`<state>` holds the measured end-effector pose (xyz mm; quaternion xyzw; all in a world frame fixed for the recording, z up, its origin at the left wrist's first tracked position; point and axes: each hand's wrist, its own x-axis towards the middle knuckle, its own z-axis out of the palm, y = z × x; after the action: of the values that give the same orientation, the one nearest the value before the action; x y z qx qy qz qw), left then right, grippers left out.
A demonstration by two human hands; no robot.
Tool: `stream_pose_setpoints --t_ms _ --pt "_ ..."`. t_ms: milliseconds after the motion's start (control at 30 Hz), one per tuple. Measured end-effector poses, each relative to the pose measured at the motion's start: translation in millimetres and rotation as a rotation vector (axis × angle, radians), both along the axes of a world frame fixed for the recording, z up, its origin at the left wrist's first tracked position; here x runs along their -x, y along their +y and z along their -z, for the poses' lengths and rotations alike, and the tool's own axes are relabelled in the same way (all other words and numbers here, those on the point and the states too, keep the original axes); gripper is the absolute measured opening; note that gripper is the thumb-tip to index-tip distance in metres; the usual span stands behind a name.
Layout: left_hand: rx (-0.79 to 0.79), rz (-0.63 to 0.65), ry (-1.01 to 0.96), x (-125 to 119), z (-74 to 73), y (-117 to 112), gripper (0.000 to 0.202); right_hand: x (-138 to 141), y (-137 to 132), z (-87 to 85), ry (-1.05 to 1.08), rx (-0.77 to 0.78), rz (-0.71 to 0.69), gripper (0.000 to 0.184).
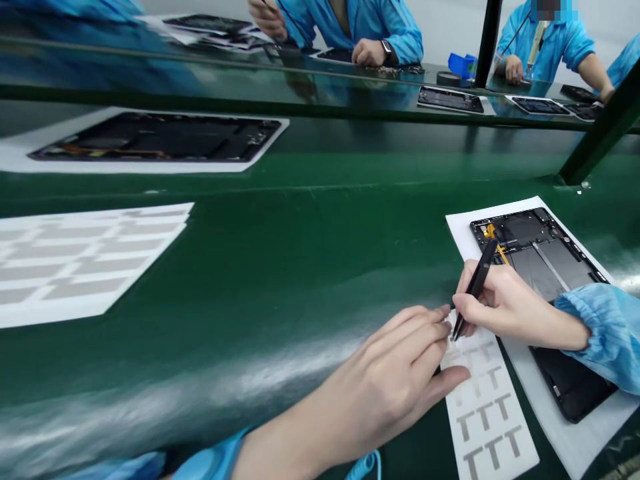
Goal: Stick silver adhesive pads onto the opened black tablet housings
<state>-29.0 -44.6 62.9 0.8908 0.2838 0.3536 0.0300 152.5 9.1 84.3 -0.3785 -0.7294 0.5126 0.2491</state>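
My right hand (505,308) is shut on black tweezers (474,291), whose tips reach down to the top end of a white sheet of grey T-shaped stickers (485,417). My left hand (390,380) holds that sheet, with fingertips at its top end and thumb along its left edge. To the right lies an opened black tablet housing (535,250) on white paper (463,230), showing an orange flex cable and grey plates. My right wrist and blue sleeve pass over its near part.
The green workbench (300,213) carries another sticker sheet (85,260) at left and an opened tablet housing on paper (155,137) beyond. Dark frame posts (603,130) stand behind it. Blue-smocked co-workers work across a glossy far bench with more housings.
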Motion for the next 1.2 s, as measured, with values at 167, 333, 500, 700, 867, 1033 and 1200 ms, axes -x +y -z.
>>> stream_pose_setpoints --t_ms 167,333,500,700,867,1033,1200 --pt "0.006 0.023 0.012 -1 -1.0 0 0.031 1 -1 -0.4 0.021 0.038 0.007 0.014" --pt "-0.012 0.006 0.02 0 -1.1 0 0.032 1 -1 -1.6 0.026 -0.02 -0.009 0.017" --pt "-0.051 0.008 0.032 -1 -2.4 1 0.03 1 -2 -5.5 0.047 -0.09 -0.023 0.021" --pt "-0.077 0.061 0.078 1 -4.7 5 0.014 -33 -21 -37.3 0.205 -0.012 0.151 0.021" --pt "-0.114 0.168 0.157 -20 -18.4 0 0.013 -81 -72 -35.3 0.179 -0.122 0.505 0.018" --pt "-0.027 0.337 0.141 -66 -21.5 -17 0.027 -88 -116 -7.0 0.246 -0.168 0.821 0.016" --pt "0.073 0.397 0.107 -77 -16.9 -17 0.034 -76 -124 6.4 0.257 -0.21 1.001 0.019"
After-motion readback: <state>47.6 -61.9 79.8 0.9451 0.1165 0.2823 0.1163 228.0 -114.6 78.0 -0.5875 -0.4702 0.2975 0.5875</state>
